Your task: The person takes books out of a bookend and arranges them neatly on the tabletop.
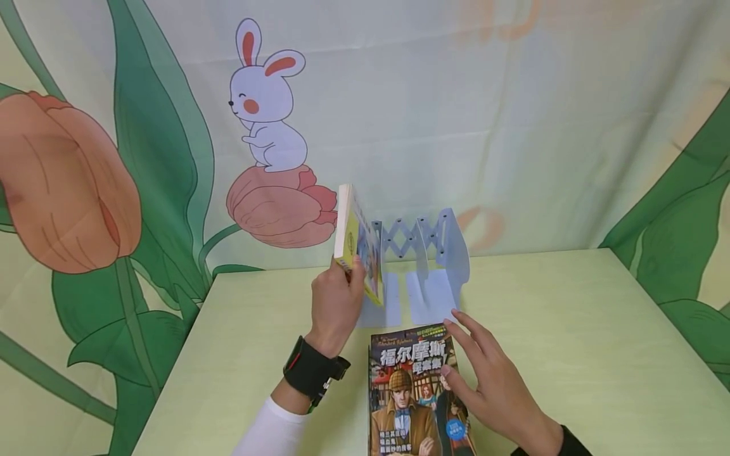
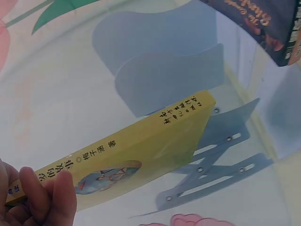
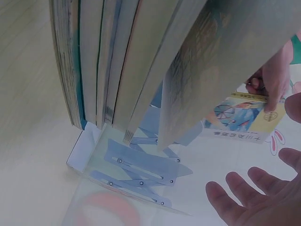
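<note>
My left hand (image 1: 336, 304) grips a thin yellow book (image 1: 346, 237) by its lower end and holds it raised and tilted at the left side of a light-blue metal book rack (image 1: 456, 253). In the left wrist view the yellow spine (image 2: 127, 136) carries dark lettering, and the rack's upright plates (image 2: 155, 42) stand behind it. A stack of books (image 3: 113, 61) lies in front of the rack, topped by a dark comic-style book (image 1: 405, 386) showing a man in a checked cap. Over this stack's right edge hovers my right hand (image 1: 502, 386), fingers spread, holding nothing.
The rack has several upright dividers joined by a folding lattice (image 1: 400, 237) at its back. All stand on a pale green table (image 1: 599, 329). Behind hangs a cloth backdrop (image 1: 399, 114) printed with a rabbit and tulips.
</note>
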`<control>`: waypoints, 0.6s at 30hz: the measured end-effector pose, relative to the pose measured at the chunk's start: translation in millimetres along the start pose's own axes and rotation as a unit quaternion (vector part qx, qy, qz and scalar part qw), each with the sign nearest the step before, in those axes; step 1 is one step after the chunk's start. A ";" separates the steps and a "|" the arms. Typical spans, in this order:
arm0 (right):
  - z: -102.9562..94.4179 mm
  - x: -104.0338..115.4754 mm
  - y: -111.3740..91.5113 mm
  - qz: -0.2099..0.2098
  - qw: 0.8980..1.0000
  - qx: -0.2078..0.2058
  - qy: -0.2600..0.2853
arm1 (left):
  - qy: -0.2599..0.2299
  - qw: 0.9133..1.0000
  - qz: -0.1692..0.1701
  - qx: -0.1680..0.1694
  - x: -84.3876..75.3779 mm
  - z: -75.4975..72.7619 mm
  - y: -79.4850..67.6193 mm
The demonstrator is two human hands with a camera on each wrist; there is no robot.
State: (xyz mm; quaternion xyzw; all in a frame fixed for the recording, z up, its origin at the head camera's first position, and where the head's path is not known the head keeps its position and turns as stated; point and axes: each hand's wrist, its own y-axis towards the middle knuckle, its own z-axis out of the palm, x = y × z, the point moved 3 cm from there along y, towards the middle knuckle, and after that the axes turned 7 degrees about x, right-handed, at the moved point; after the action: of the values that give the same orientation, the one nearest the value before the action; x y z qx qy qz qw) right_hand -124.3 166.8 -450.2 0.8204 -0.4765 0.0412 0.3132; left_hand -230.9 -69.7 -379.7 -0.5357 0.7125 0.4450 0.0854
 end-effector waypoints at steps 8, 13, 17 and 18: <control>-4.3 0.3 1.2 0.000 1.000 -0.011 -0.002 | 0.002 0.998 0.052 -0.035 -17.5 -23.6 -10.4; -6.4 0.4 1.5 0.005 1.000 -0.011 0.002 | 0.001 0.996 0.069 -0.059 -28.6 -36.2 -17.5; -8.4 0.7 1.8 0.009 1.000 -0.019 0.009 | -0.024 0.995 0.078 -0.060 -35.8 -45.6 -23.5; -9.0 0.7 1.9 0.010 1.000 -0.023 0.012 | -0.037 0.995 0.076 -0.055 -37.1 -47.7 -24.9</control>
State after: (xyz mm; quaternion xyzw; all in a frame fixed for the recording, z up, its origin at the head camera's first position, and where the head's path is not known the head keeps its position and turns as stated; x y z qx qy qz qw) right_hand -123.3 170.6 -441.9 0.8075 -0.4818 0.0432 0.3375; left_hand -177.8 -79.6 -342.9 -0.4669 0.7222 0.5081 0.0479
